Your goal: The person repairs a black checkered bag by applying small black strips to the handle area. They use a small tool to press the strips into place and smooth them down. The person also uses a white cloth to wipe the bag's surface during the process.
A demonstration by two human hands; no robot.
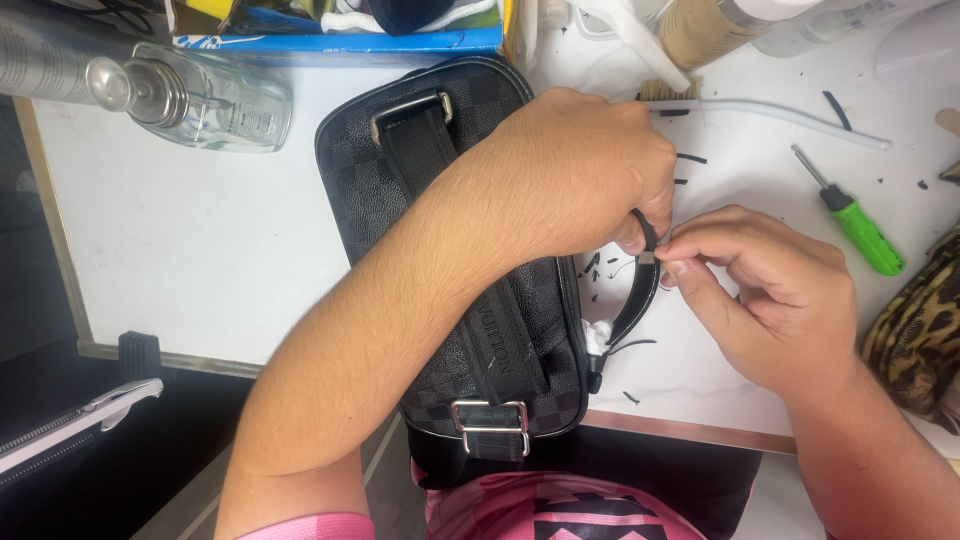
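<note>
Both your hands pinch the thin black strap [640,290] right of frame centre — left hand [590,175] hiding its upper end, right hand [770,295] nipping it in fingertips. The checkered bag [440,200] overhangs the table's near edge [680,432]; bare tabletop lies at left.

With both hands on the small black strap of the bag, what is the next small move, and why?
Probably peel a little further along the black strap. The left hand steadies its top, the right hand pinches its edge, and black flakes already lie on the white table.
</note>
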